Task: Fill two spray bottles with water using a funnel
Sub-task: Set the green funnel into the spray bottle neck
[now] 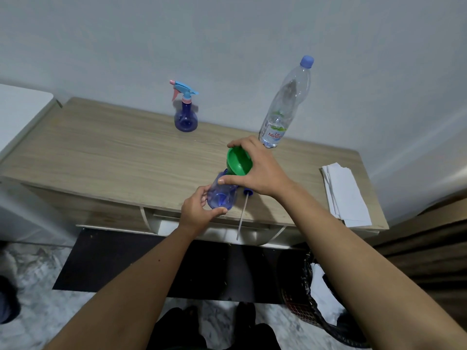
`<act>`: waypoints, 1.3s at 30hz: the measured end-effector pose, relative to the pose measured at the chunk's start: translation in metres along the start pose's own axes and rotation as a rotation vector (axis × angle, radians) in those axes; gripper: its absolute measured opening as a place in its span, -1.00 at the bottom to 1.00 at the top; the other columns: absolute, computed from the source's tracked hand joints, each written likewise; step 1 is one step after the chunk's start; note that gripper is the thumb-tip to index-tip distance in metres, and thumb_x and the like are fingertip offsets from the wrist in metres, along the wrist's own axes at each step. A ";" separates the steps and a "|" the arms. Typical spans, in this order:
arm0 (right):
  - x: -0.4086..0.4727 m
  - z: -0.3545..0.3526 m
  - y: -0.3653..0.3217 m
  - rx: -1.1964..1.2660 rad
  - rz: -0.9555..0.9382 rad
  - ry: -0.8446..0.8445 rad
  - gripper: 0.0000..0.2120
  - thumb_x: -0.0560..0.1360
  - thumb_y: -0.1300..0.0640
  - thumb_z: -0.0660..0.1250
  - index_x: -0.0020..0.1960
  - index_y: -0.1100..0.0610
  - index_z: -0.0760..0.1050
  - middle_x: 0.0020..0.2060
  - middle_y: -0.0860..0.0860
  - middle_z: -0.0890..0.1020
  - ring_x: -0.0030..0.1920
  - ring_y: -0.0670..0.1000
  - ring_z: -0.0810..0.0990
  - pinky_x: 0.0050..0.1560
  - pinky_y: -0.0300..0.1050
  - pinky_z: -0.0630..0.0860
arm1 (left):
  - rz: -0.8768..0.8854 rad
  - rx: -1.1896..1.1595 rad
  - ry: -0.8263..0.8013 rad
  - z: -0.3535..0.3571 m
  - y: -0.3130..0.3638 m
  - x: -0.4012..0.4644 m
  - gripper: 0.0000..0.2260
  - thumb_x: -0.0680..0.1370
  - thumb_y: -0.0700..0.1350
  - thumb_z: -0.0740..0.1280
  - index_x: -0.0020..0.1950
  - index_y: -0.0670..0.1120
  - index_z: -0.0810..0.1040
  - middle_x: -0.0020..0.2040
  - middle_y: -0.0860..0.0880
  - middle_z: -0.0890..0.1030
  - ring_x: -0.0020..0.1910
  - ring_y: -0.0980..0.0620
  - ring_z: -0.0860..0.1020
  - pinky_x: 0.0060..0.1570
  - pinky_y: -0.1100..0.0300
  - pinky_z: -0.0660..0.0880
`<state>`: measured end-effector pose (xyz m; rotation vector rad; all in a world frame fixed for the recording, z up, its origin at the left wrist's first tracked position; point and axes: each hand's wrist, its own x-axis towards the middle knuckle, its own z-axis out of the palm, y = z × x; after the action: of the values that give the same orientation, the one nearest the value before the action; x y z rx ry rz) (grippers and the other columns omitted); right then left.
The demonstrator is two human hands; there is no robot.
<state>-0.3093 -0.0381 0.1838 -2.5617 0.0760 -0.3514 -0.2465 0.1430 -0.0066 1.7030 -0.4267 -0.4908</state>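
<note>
Green funnel [239, 161], gripped by the right hand [260, 170], sits apparently in the neck of the open spray bottle [222, 195], which the left hand [197, 210] holds near the wooden table's [101, 152] front edge.

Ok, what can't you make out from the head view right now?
- Open bottle neck: hidden by the funnel and right hand, so whether the spout is seated is unclear.
- Sprayer head: mostly hidden under the right hand; only its tube shows.
- Water level in the open bottle: unreadable behind the left hand fingers.
</note>
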 end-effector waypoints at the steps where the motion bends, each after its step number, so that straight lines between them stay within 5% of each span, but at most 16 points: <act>1: -0.001 0.000 0.000 0.011 -0.001 0.004 -0.23 0.27 -0.29 0.66 0.36 0.00 0.54 0.21 -0.08 0.53 0.24 -0.08 0.52 0.31 -0.15 0.46 | 0.001 -0.002 -0.001 0.000 -0.001 0.000 -0.19 0.16 0.19 0.70 0.34 0.01 0.57 0.19 -0.01 0.72 0.22 0.08 0.69 0.38 -0.02 0.59; 8: -0.007 0.002 0.003 0.035 0.010 -0.019 -0.31 0.41 -0.18 0.61 0.47 -0.04 0.54 0.17 -0.01 0.48 0.21 -0.07 0.52 0.33 -0.23 0.41 | -0.003 -0.007 -0.002 0.000 0.001 0.000 -0.17 0.15 0.19 0.70 0.36 -0.01 0.56 0.17 -0.03 0.72 0.21 0.08 0.69 0.37 -0.01 0.60; 13: -0.007 0.003 0.002 0.046 0.050 0.034 -0.26 0.35 -0.21 0.62 0.41 0.09 0.54 0.23 -0.01 0.56 0.24 -0.05 0.54 0.32 -0.13 0.45 | -0.005 -0.006 -0.004 0.000 0.003 -0.002 -0.15 0.16 0.20 0.69 0.38 -0.07 0.56 0.18 -0.02 0.72 0.21 0.10 0.69 0.36 0.04 0.60; 21: -0.009 0.007 0.005 0.134 0.112 0.050 -0.27 0.34 -0.27 0.61 0.40 0.03 0.56 0.24 -0.08 0.56 0.23 -0.18 0.51 0.29 -0.22 0.45 | 0.006 0.044 0.015 0.000 0.008 -0.006 -0.25 0.20 0.11 0.72 0.33 0.00 0.57 0.11 0.07 0.72 0.11 0.28 0.69 0.30 0.14 0.62; 28: -0.014 0.009 0.015 0.189 0.119 0.061 -0.26 0.35 -0.29 0.59 0.42 -0.02 0.51 0.27 -0.08 0.58 0.21 -0.13 0.56 0.22 -0.16 0.54 | -0.032 0.039 0.026 0.003 0.008 -0.007 -0.22 0.25 -0.05 0.74 0.42 -0.11 0.55 0.21 -0.05 0.73 0.21 0.05 0.71 0.34 -0.05 0.61; 32: -0.016 0.005 0.020 0.195 0.116 0.044 -0.27 0.37 -0.30 0.57 0.42 -0.02 0.51 0.28 -0.10 0.58 0.21 -0.12 0.57 0.19 -0.14 0.57 | -0.056 0.013 0.028 0.004 0.009 -0.008 -0.12 0.19 0.09 0.73 0.45 -0.09 0.53 0.24 -0.04 0.72 0.24 0.05 0.70 0.35 -0.08 0.61; 39: -0.018 0.002 0.026 0.255 0.119 0.043 -0.30 0.37 -0.21 0.61 0.42 -0.01 0.51 0.18 -0.16 0.55 -0.06 -0.20 0.56 0.07 -0.09 0.62 | -0.076 0.013 0.019 0.004 0.006 -0.008 -0.08 0.18 0.13 0.74 0.49 0.02 0.51 0.30 0.03 0.70 0.30 0.07 0.67 0.38 -0.09 0.59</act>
<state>-0.3255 -0.0575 0.1645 -2.2869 0.1866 -0.3472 -0.2559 0.1430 -0.0007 1.7398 -0.3532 -0.5277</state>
